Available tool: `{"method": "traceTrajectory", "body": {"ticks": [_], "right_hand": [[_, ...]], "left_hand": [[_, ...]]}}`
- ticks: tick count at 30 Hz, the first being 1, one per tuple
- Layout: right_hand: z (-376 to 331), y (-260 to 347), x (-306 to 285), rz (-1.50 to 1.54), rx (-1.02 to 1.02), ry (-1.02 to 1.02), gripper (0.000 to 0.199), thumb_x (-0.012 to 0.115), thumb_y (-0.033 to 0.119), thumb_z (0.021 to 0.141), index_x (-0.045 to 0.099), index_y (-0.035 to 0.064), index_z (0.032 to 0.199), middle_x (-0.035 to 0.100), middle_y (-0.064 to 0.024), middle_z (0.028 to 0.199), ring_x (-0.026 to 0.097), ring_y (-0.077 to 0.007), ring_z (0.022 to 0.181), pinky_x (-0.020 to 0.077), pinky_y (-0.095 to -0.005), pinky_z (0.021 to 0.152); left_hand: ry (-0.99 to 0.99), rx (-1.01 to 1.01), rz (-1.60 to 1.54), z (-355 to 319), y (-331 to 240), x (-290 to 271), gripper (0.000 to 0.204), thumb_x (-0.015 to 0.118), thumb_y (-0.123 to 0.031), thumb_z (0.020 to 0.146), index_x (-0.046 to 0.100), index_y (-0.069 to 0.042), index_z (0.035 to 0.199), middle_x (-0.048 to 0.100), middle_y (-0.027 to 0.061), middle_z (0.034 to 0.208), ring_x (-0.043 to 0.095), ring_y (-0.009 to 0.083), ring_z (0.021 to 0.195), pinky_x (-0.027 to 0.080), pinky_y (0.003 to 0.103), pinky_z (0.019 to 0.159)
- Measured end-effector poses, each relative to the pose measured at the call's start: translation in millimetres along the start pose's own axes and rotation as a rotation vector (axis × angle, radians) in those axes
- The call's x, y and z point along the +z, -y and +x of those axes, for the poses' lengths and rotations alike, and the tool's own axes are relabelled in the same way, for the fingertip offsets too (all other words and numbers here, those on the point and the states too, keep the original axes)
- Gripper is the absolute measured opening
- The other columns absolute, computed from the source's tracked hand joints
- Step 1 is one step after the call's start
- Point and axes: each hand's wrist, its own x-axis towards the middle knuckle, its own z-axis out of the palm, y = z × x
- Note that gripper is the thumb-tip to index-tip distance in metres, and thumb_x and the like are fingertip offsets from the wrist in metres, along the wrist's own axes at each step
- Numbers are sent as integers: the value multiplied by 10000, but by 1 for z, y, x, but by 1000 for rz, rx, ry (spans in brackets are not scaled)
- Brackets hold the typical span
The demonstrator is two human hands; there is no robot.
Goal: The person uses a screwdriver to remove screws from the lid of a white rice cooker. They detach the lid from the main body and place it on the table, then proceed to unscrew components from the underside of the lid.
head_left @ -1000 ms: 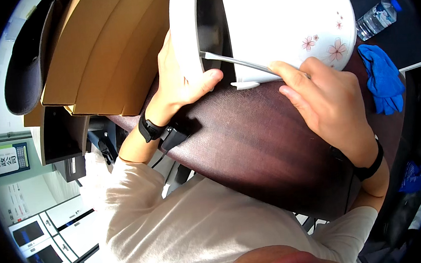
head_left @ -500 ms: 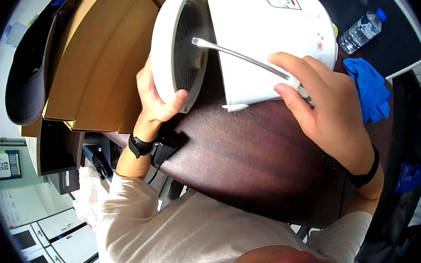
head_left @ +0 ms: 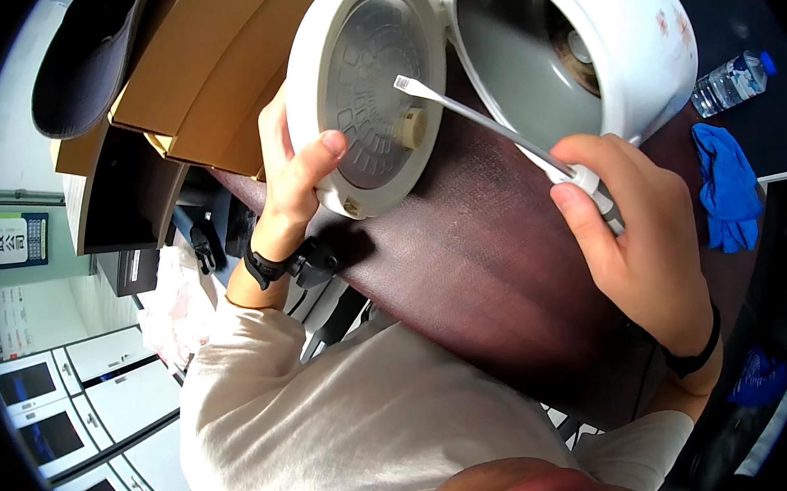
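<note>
White rice cooker (head_left: 616,29) lies tipped on the dark desk (head_left: 487,275), its hinged lid (head_left: 365,92) swung open. Left hand (head_left: 292,170) clamped on lid rim, thumb on the inner plate. Right hand (head_left: 639,237) closed around a thin white tool (head_left: 485,125), tip over the lid's inner face. Blue cloth (head_left: 727,186) nearby.

A white rice cooker (head_left: 580,41) lies tipped on its side on the dark brown surface (head_left: 496,275), its empty grey cavity showing. Its round lid (head_left: 369,92) stands swung open to the left, grey inner plate exposed. A slim white-handled brush (head_left: 495,129) slants across the gap, its flat tip over the lid's inner plate.
</note>
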Motion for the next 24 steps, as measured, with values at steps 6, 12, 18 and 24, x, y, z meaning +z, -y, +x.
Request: {"method": "traceTrajectory", "body": {"ticks": [6, 12, 18, 24], "right_hand": [[6, 14, 7, 30, 22, 97, 166, 620, 66, 835, 586, 7, 986, 557, -165, 764, 572, -337, 648, 428, -338, 563], [11, 16, 11, 7, 2, 109, 174, 637, 82, 824, 589, 14, 978, 548, -157, 757, 562, -339, 639, 420, -340, 552], [10, 13, 13, 19, 7, 135, 172, 630, 90, 829, 590, 19, 980, 539, -152, 748, 560, -333, 633, 418, -346, 556], [9, 13, 12, 27, -3, 149, 179, 633, 82, 824, 589, 19, 985, 534, -150, 745, 556, -334, 628, 414, -352, 552]], "left_hand": [[35, -29, -67, -4, 2, -1, 724, 636, -395, 699, 486, 72, 1232, 592, 113, 1063, 536, 170, 968, 408, 278, 854], [19, 24, -45, -5, 12, -2, 790, 574, -543, 766, 470, 67, 1258, 579, 123, 1090, 536, 181, 989, 407, 279, 857], [-20, -20, -73, -7, 12, 2, 792, 520, -604, 815, 481, 62, 1242, 584, 112, 1074, 538, 159, 958, 414, 259, 813], [-30, 24, -34, -8, 11, 2, 760, 495, -594, 835, 500, 68, 1208, 592, 103, 1052, 541, 150, 931, 412, 247, 792]]}}
